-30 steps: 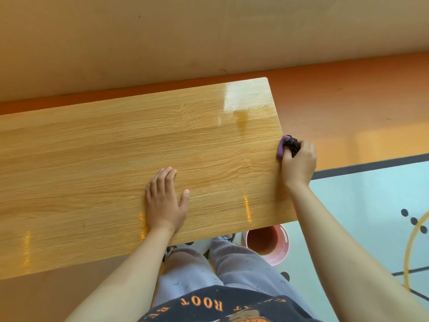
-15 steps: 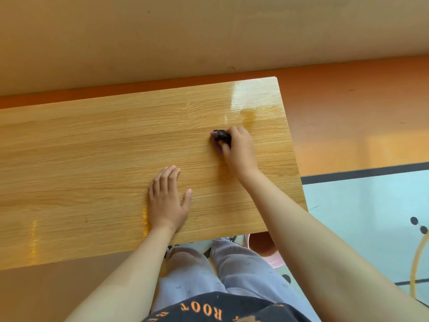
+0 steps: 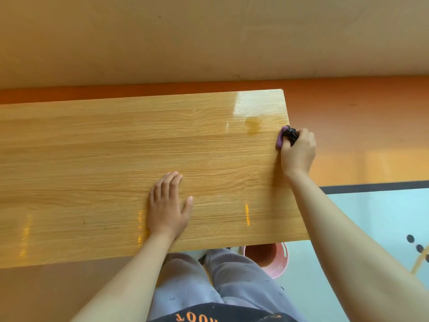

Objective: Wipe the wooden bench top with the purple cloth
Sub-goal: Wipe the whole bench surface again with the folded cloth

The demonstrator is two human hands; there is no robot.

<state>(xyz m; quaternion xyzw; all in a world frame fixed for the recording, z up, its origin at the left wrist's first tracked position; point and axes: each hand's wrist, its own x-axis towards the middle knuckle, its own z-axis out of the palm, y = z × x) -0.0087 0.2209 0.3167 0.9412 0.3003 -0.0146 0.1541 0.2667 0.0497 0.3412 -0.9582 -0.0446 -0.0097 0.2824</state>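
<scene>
On your dark shirt (image 3: 243, 313), orange letters stand upside down, reading roughly "OOT"; the frame's lower edge cuts them off

The bench top (image 3: 116, 170) ran from the left edge to a square end at the right, its glossy wood grain catching glare near the far right corner, with a darker patch (image 3: 253, 125) just below the glare. The left hand (image 3: 166, 210) lay flat on the wood near the front edge, fingers straight and together, thumb out. The right hand (image 3: 298, 152) gripped a bunched cloth (image 3: 279, 140), purple with a dark part, against the bench's right end edge. Below the front edge showed grey trousers (image 3: 232, 280) and a pink bucket (image 3: 282, 263). Beyond lay an orange floor (image 3: 359, 135), a dark stripe (image 3: 371, 187) and a pale blue area (image 3: 371, 217).
</scene>
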